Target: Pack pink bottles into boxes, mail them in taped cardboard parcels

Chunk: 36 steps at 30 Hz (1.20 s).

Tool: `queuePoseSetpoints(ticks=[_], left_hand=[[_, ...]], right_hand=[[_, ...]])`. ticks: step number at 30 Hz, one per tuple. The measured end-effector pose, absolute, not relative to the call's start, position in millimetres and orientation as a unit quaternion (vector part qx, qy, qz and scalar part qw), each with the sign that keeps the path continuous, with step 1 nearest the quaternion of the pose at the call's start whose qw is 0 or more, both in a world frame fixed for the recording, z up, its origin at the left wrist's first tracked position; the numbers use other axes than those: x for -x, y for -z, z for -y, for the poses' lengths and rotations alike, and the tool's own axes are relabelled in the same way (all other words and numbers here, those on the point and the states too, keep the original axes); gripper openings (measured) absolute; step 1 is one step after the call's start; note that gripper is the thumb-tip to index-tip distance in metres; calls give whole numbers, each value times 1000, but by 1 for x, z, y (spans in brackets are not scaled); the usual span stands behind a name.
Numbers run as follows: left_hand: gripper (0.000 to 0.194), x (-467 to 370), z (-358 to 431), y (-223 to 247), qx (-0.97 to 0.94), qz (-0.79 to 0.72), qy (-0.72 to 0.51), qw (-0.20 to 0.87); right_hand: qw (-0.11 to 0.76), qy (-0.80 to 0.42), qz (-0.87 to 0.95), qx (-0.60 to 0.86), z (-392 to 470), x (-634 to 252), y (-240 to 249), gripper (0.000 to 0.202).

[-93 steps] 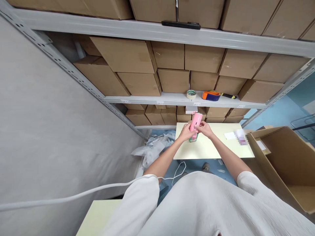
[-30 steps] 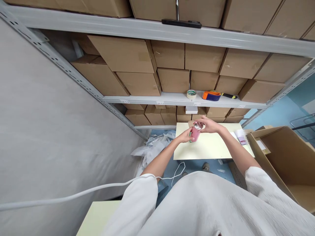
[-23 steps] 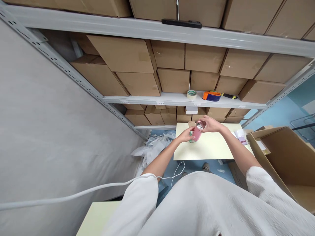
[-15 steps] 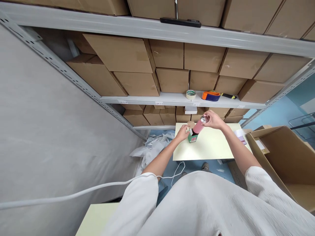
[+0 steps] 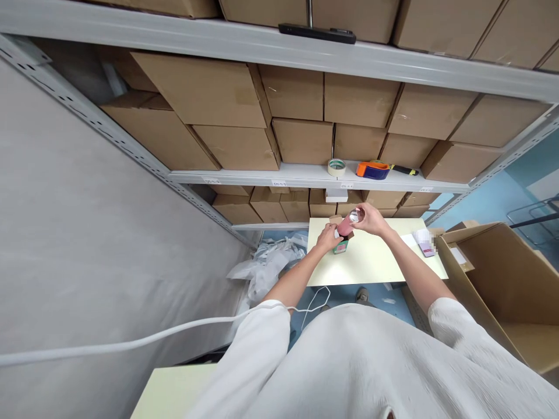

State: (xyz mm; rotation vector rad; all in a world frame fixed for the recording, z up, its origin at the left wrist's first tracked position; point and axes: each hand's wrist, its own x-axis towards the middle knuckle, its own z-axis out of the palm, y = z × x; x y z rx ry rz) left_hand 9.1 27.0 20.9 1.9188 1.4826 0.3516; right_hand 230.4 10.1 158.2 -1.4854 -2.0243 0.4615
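Over the left half of the pale table point(image 5: 375, 265), a pink bottle point(image 5: 346, 226) tilts, its shiny end up and to the right, its lower end at the mouth of a small green box point(image 5: 341, 247); how far it reaches inside is hidden. The right hand point(image 5: 369, 219) has its fingers clamped round the shiny end. The left hand point(image 5: 329, 237) bends its fingers at the bottle's lower end and the box's top; whether they grip cannot be told. The box stands well in from the table's near edge, with bare surface in front of it and open room to its right beneath the right forearm. Toward the table's right edge lie white paper point(image 5: 409, 240) and a purple-and-white packet point(image 5: 425, 243), near a large open carton point(image 5: 510, 291) beyond that edge. Plastic bags point(image 5: 268, 267) lie past the left edge.
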Motion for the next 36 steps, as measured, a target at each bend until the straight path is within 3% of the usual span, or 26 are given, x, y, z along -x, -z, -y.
queuePoseSetpoints(ticks=[4,13,20,25,36], left_hand=[[47,-6,-28,-17,-737,-567,-142,337],[46,6,-27,-13,-694,-582,-193,377],[9,3,-27,-14,-615,-625,-217,429],[22,3,-23,-12,-542,-640,-221,497],[25,7,-19,-5,-509,-666,-226,497]], right_hand=[[280,-175,757,564,-9,-228,-159,49],[268,-187,753,571,-8,-222,-163,48],[246,-161,793,534,-8,-213,-158,49],[221,-164,806,524,-2,-203,-154,51],[198,-156,794,554,5,-203,-130,52]])
